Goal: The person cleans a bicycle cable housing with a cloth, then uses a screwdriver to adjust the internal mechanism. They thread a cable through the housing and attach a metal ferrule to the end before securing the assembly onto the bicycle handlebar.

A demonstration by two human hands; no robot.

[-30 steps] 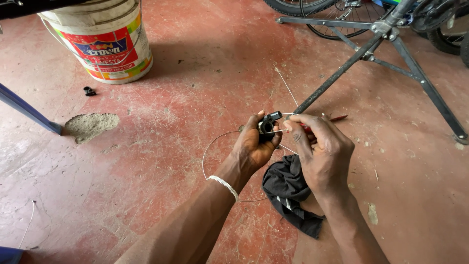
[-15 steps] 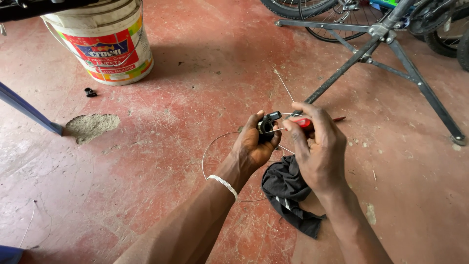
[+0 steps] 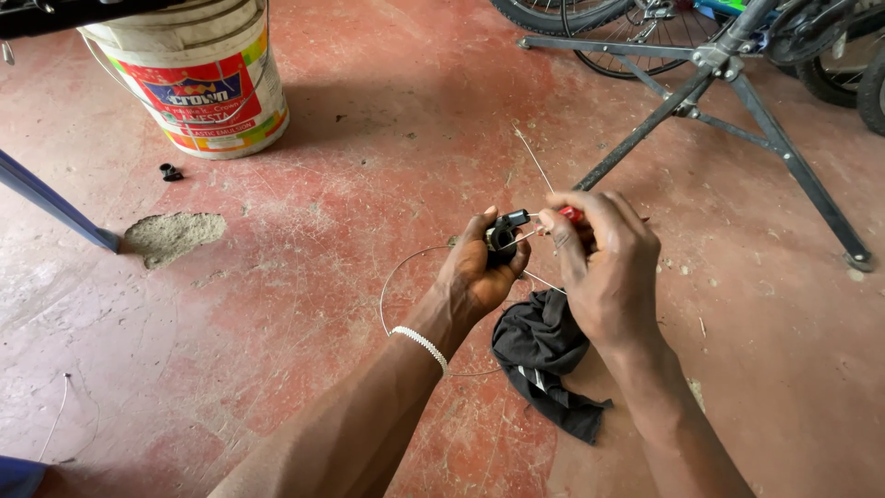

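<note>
My left hand (image 3: 479,272) grips a small black bicycle part (image 3: 505,232), held up above the red floor. A thin steel cable (image 3: 395,278) runs from that part and loops down past my left wrist, which wears a white bead bracelet. My right hand (image 3: 604,263) is closed around a red-handled tool (image 3: 572,215) whose tip meets the black part. A second length of wire (image 3: 533,159) sticks up and away behind the hands. Below both hands a black cloth (image 3: 544,360) lies crumpled on the floor.
A white paint bucket (image 3: 207,88) stands at the upper left. A grey repair stand (image 3: 737,101) spreads its legs at the upper right, with bicycle wheels (image 3: 590,14) behind it. A blue bar (image 3: 51,203) crosses the left edge beside a sandy patch (image 3: 175,235). A small black piece (image 3: 170,171) lies near the bucket.
Both hands have stayed together at the black part with only small shifts. The view has tilted slightly.
</note>
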